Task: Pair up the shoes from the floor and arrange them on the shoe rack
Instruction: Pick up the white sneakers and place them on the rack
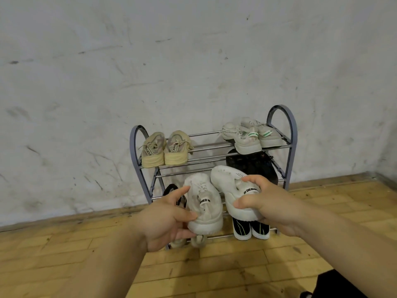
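At the frame's centre, the left hand (pixel 169 220) and right hand (pixel 268 203) each gripped one white sneaker (pixel 204 203); matched, heels toward the person, probably bound for the shoe rack (pixel 287 130).

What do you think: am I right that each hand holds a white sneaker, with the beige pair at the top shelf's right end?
Not quite: the head view shows the beige pair at the top shelf's left end. Left hand and right hand do each hold a white sneaker.
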`<act>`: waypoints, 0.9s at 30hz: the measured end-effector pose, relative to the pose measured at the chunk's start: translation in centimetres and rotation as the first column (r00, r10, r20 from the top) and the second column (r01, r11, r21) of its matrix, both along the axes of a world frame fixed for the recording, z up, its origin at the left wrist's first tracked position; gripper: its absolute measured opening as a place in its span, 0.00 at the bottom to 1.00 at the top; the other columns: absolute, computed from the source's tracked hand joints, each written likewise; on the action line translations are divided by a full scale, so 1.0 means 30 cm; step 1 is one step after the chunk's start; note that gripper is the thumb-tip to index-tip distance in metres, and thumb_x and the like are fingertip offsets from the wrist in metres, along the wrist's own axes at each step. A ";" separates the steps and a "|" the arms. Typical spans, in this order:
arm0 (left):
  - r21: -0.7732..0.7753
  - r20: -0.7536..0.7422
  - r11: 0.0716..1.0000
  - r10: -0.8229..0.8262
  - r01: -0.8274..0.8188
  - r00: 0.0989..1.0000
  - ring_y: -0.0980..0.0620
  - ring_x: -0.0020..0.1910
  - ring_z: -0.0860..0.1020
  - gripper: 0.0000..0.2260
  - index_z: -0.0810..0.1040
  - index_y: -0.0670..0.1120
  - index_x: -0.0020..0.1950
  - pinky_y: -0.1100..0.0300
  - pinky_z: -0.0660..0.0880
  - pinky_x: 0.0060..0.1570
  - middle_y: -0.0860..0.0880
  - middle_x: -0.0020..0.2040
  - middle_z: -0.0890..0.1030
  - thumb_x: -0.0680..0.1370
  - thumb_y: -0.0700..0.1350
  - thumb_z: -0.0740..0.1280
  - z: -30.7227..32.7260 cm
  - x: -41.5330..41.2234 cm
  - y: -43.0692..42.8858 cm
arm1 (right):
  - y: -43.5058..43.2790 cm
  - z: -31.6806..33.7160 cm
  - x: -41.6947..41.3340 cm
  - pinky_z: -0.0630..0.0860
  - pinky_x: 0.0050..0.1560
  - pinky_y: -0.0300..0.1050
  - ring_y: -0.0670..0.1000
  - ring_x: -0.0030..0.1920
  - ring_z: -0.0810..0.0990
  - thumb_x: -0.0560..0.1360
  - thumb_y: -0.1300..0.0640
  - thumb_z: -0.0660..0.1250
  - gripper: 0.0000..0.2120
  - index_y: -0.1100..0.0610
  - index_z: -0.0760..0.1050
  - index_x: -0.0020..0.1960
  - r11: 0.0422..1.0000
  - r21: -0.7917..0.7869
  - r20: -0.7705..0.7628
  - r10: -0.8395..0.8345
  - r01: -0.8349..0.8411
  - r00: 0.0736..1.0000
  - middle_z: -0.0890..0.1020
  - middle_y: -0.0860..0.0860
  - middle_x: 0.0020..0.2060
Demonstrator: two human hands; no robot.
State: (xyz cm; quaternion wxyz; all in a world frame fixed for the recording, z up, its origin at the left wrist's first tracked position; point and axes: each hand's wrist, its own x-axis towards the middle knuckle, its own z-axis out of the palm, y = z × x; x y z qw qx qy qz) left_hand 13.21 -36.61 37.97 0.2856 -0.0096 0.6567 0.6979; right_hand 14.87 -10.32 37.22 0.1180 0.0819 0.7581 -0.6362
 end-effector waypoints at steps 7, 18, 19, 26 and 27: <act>-0.025 0.079 0.994 0.105 -0.103 0.991 0.36 0.56 0.84 0.37 0.60 0.54 0.82 0.46 0.84 0.45 0.38 0.68 0.79 0.79 0.26 0.64 -0.076 -0.085 -0.025 | -0.095 -0.097 -0.103 0.81 0.59 0.55 0.56 0.60 0.79 0.58 0.50 0.82 0.49 0.40 0.65 0.75 1.000 -0.021 0.010 0.009 -0.009 1.000 0.74 0.51 0.66; -0.150 0.086 0.931 0.346 -0.332 0.934 0.36 0.63 0.78 0.37 0.59 0.54 0.82 0.38 0.79 0.59 0.42 0.74 0.72 0.79 0.26 0.63 -0.246 -0.313 -0.173 | -0.338 -0.271 -0.399 0.69 0.60 0.48 0.50 0.63 0.68 0.73 0.64 0.77 0.46 0.45 0.58 0.83 0.993 -0.103 -0.034 0.061 -0.065 0.998 0.66 0.53 0.77; -0.146 0.080 0.926 0.362 -0.348 0.929 0.35 0.64 0.78 0.39 0.58 0.56 0.83 0.37 0.78 0.61 0.42 0.74 0.72 0.79 0.26 0.63 -0.260 -0.340 -0.182 | -0.352 -0.284 -0.434 0.69 0.61 0.48 0.50 0.63 0.69 0.73 0.65 0.77 0.46 0.45 0.59 0.83 0.993 -0.102 -0.045 0.059 -0.063 0.997 0.67 0.52 0.76; -0.077 0.068 0.878 0.477 -0.472 0.876 0.38 0.63 0.79 0.39 0.58 0.57 0.83 0.39 0.81 0.54 0.46 0.67 0.77 0.80 0.27 0.63 -0.361 -0.514 -0.228 | -0.445 -0.411 -0.659 0.73 0.71 0.56 0.53 0.71 0.74 0.58 0.53 0.83 0.58 0.39 0.60 0.81 0.996 -0.085 -0.058 0.016 -0.021 0.998 0.72 0.49 0.75; -0.075 0.065 0.872 0.488 -0.483 0.871 0.39 0.62 0.80 0.39 0.58 0.57 0.83 0.40 0.82 0.50 0.47 0.68 0.77 0.80 0.27 0.63 -0.375 -0.536 -0.226 | -0.450 -0.431 -0.676 0.73 0.72 0.55 0.53 0.72 0.74 0.57 0.51 0.84 0.59 0.39 0.59 0.82 0.998 -0.057 -0.061 0.014 -0.018 0.998 0.72 0.49 0.76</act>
